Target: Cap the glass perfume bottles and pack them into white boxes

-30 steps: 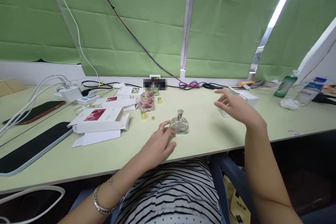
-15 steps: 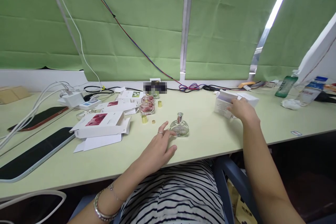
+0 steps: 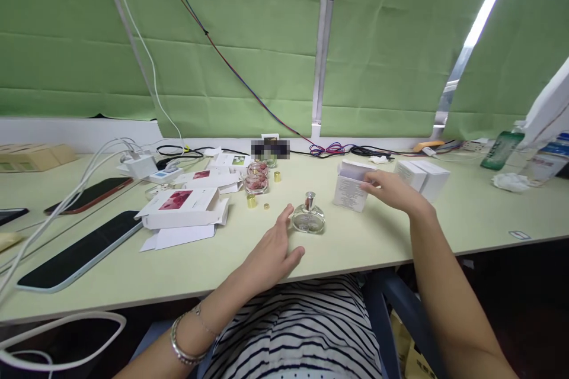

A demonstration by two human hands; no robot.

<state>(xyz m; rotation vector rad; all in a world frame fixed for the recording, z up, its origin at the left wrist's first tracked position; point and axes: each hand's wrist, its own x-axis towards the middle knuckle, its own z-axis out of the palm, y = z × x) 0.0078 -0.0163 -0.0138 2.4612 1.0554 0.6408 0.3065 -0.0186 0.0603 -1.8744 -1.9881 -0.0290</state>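
A clear oval perfume bottle (image 3: 309,222) with a silver neck stands upright near the front of the desk. My left hand (image 3: 272,253) is just left of it, fingers stretched and thumb apart, holding nothing. To the right of the bottle, a white printed carton (image 3: 350,192) stands upright with its top flap raised. My right hand (image 3: 393,189) grips this carton by its right edge. Two more white boxes (image 3: 408,176) stand side by side behind my right hand and are partly covered by it.
Opened white cartons (image 3: 178,207) lie on the left, beside pink-filled glass bottles (image 3: 256,182) and gold caps (image 3: 252,201). Phones (image 3: 82,251) and white cables (image 3: 84,180) lie farther left. A green bottle (image 3: 502,149) and crumpled tissue (image 3: 511,182) sit at far right.
My right hand has brought the white carton leftward, away from the other boxes and nearer the perfume bottle. My left fingers have drawn slightly off the bottle. The view has shifted a little.
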